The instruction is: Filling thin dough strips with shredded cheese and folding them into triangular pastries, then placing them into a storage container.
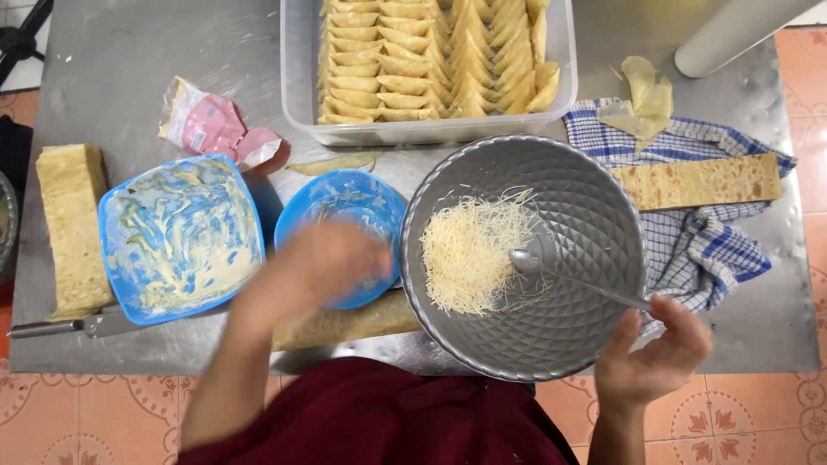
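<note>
My right hand (652,353) sits at about 4 o'clock of the grey metal bowl (594,215), its fingers (680,323) pinched together on the end of a spoon handle. The spoon (551,265) reaches across the bowl toward 10 o'clock, its scoop resting at the edge of a heap of shredded cheese (469,250) that lies on the bowl's left side.

My left hand (323,263) is blurred over the small round blue bowl (345,194), covering its lower half; I cannot tell whether its fingers are spread or closed, or whether they hold anything. Below it, a long strip of thin pastry (362,319) lies on the counter (121,77).

At 9 o'clock of the small bowl stands a larger square blue tub (177,232) smeared with pale batter. Further left lies a thick stack of pastry sheets (71,220), with a knife (69,325) at its 6 o'clock end. At 12 o'clock a clear plastic box (297,77) holds rows of folded pastry triangles (431,60). A pink torn wrapper (211,127) lies at the box's 8 o'clock. At 3 o'clock of the grey bowl, a blue checked cloth (706,250) carries 1 more pastry strip (698,181).
</note>
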